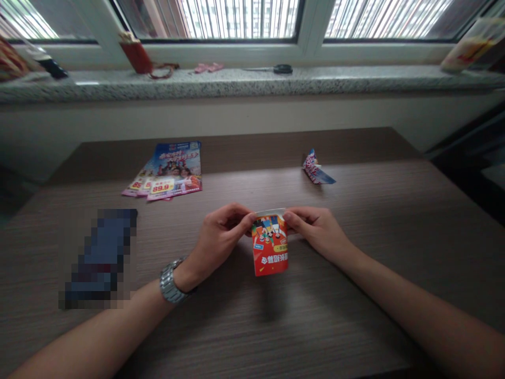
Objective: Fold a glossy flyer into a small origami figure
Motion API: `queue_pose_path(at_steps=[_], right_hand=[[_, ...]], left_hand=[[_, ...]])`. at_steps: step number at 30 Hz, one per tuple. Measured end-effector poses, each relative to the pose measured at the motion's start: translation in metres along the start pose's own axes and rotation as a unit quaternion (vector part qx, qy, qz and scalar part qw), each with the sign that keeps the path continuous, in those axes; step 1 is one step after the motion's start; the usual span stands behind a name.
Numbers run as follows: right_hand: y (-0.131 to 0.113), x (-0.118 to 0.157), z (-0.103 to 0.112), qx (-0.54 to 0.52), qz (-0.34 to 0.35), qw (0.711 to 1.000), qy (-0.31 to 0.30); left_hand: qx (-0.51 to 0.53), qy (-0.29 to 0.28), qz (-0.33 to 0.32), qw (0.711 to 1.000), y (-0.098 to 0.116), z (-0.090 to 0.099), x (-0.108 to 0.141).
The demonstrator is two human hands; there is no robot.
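Observation:
Between my two hands, above the table, hangs a red printed leaflet (270, 255) with cartoon figures and upside-down lettering. Its upper edge looks folded, with a pale strip along the top. My left hand (224, 231), a metal watch (172, 283) on its wrist, pinches the upper left corner between thumb and fingers. At the upper right corner, my right hand (317, 229) grips the same leaflet in a pinch. The fingers behind the paper are partly hidden. A folded blue and pink paper (315, 171) stands on the table beyond my right hand.
Overlapping flyers (177, 171) lie at the table's back left. A blurred-out dark flat object (104, 252) rests on the left of the brown table (244, 337). Along the stone windowsill (236, 84) are a red case (136, 55), small pink items (208, 68) and dark-handled scissors (282, 69).

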State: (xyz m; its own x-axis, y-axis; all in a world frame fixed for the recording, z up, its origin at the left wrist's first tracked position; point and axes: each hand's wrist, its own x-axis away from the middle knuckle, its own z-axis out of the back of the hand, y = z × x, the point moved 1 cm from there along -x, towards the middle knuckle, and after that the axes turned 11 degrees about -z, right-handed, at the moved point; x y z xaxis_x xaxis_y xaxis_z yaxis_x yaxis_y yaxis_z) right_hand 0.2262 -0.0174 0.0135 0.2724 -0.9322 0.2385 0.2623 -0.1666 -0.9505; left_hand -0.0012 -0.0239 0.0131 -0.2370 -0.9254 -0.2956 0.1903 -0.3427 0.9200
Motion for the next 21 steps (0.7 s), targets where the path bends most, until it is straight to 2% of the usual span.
queue_pose_path(at_steps=[9,13,21], right_hand=[[0.0016,0.0001,0.0012,-0.009,-0.024,0.998,-0.057],[0.0026,0.0000,0.0042,0.019,-0.016,0.998,-0.054],[0.0028,0.0018,0.0060,0.074,-0.007,0.995,-0.062]], left_hand=[[0.022,0.002,0.011,1.000,0.0025,-0.0011,-0.0014],[0.031,-0.012,0.014,0.999,0.0027,-0.0011,-0.0020],[-0.003,-0.108,-0.001,0.994,0.0002,0.0003,-0.0044]])
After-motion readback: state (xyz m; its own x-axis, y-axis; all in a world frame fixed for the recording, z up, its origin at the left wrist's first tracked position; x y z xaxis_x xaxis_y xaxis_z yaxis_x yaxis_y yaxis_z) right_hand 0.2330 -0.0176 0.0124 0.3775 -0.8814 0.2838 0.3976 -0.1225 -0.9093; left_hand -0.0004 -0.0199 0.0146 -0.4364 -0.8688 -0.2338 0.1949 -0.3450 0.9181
